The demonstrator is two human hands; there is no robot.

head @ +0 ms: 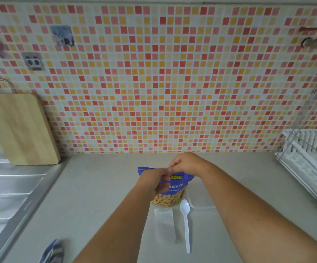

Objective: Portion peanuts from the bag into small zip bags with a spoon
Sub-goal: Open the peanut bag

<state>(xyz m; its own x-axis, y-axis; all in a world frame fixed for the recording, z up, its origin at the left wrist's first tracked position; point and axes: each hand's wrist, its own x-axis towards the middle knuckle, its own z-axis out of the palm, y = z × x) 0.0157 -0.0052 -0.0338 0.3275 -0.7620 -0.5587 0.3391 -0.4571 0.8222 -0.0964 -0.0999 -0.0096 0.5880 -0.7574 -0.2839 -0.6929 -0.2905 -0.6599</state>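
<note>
Nearest, a white spoon (185,221) is laid just in front of the peanut bag (171,198), beside clear zip bags (163,223). The peanut bag's blue top is pinched by the left hand (153,180) and the right hand (185,163), fingers curled on it.

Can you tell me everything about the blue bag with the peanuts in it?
The peanut bag is a soft plastic pouch, blue on top with yellow and white letters. Its bottom part is clear, so pale peanuts show through. It stands upright on the grey counter. The left hand grips its front, and the right hand pinches its crumpled top edge. A white spoon and a clear zip bag lie just in front of it.
</note>
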